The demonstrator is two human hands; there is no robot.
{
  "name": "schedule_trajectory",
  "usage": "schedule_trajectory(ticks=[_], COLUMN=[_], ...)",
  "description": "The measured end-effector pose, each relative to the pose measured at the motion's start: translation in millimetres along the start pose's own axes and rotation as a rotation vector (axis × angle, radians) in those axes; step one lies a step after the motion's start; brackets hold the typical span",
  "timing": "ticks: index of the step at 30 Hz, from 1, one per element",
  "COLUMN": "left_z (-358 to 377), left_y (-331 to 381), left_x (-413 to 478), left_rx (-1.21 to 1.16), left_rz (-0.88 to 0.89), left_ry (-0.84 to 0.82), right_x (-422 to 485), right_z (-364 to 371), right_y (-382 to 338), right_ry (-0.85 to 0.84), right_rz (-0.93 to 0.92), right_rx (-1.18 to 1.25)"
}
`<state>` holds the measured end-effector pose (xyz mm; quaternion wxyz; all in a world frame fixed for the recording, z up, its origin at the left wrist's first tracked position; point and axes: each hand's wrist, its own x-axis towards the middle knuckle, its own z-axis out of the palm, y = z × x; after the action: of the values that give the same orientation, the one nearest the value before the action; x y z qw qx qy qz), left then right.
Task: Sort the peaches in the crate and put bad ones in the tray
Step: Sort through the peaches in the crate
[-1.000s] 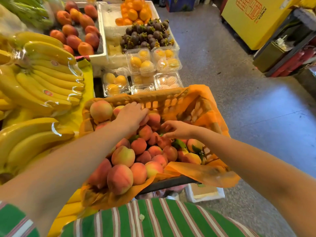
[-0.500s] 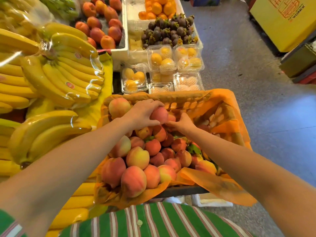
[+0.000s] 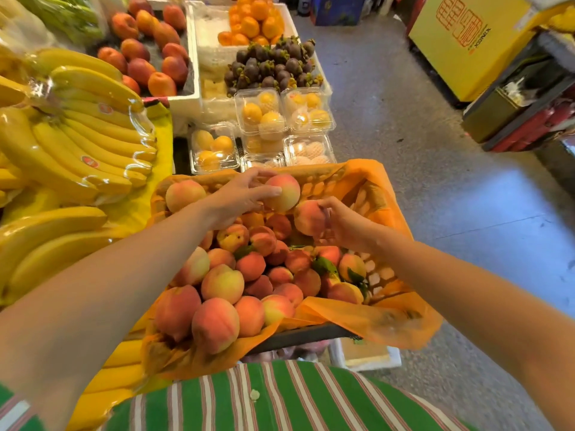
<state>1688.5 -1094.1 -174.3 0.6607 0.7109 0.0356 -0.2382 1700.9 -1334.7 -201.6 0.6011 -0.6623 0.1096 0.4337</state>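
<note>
- I see open grey floor [image 3: 435,197] to the right; bananas [image 3: 77,135] crowd the left.
- Orange liner [image 3: 373,321] covers most of the crate [image 3: 298,335] rim; peaches [image 3: 249,275] fill it.
- Left hand [image 3: 239,197] grips a pale peach [image 3: 284,192], right hand [image 3: 345,227] a redder peach [image 3: 308,217], over the far end.

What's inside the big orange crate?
The crate holds a pile of peaches with a few green leaves, on an orange plastic liner. The left hand and right hand each hold one peach. Lower peaches and the crate's bottom are covered.

Green shirt [image 3: 280,399] with vertical white-and-red stripes; one pale button [image 3: 254,395] at front; short striped sleeve [image 3: 14,410]; forearms bare.
</note>
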Motion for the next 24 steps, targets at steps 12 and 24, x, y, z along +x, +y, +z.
schedule_trajectory(ticks=[12,24], left_z=[38.3,36.5], left_y=[5.2,4.6], left_x=[0.0,-3.3], left_rx=[-0.516,-0.383], left_rz=[-0.208,-0.306], left_ry=[-0.180,-0.091], right_x=[-47.0,-48.6], right_z=[-21.9,-28.5], right_y=[3.5,-17.0], right_ry=[-0.250,0.123], right_rz=[0.027,-0.236], right_rx=[0.124,-0.974])
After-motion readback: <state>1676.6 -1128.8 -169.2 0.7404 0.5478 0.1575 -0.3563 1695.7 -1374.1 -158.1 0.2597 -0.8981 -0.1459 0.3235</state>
